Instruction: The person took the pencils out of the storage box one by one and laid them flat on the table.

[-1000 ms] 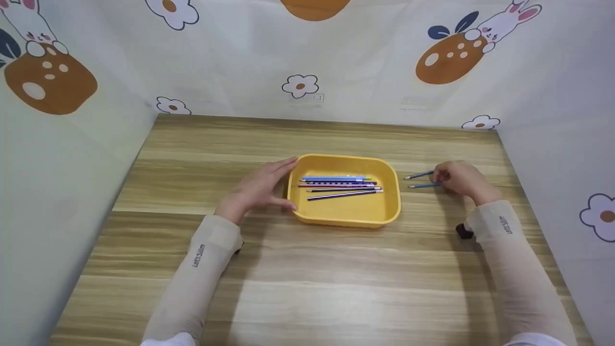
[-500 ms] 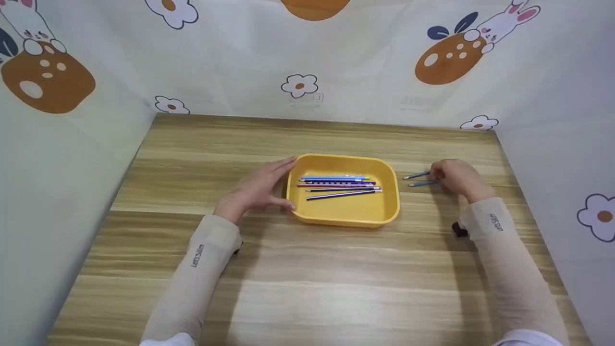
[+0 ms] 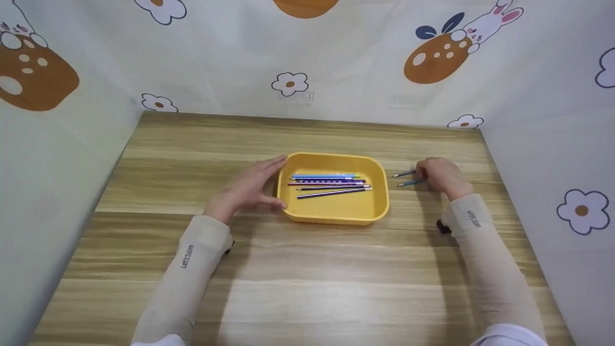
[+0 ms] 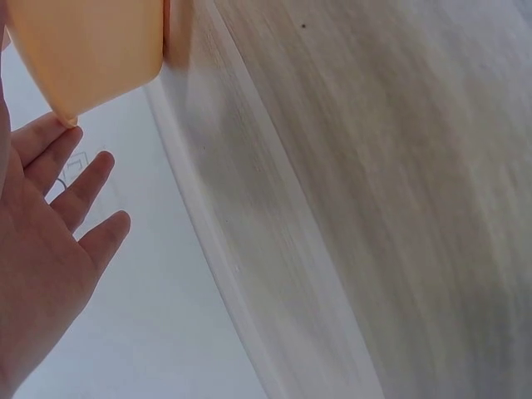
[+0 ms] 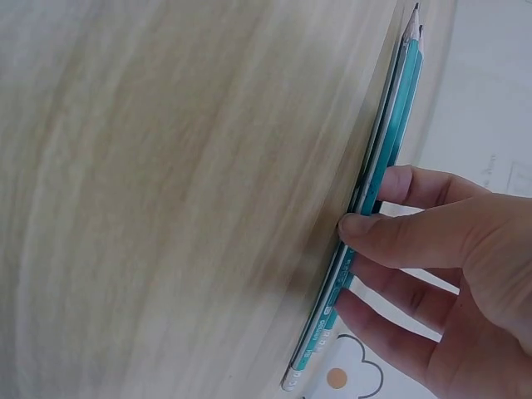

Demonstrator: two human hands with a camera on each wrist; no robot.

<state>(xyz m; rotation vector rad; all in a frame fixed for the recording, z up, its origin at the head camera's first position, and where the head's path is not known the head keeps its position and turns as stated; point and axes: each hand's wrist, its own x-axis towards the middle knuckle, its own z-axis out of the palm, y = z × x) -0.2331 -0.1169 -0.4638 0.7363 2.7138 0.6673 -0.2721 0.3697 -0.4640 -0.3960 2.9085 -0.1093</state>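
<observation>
In the head view a yellow tray (image 3: 336,221) holds several pencils (image 3: 331,182), mostly blue, purple and dark, lying lengthwise. My left hand (image 3: 242,188) spans the tray's left end, thumb at the near corner and fingers at the far one. The left wrist view has straight fingertips touching the tray's corner (image 4: 104,58), with other fingers spread apart. Right of the tray, my right hand (image 3: 442,175) is at two teal-blue pencils (image 3: 411,182). In the right wrist view the thumb and fingers pinch these teal pencils (image 5: 382,158) side by side, just off or against the wooden surface; I cannot tell which.
The wood-grain table (image 3: 307,278) carries the tray near its middle. A pale printed sheet (image 3: 230,62) with flowers and rabbits stands up along the back and both sides. A small dark wrist camera (image 3: 443,227) hangs under the right sleeve.
The head view has shifted, so everything sits farther left. My right hand has moved slightly toward the tray along the pencils. The left hand and tray stay together as before.
</observation>
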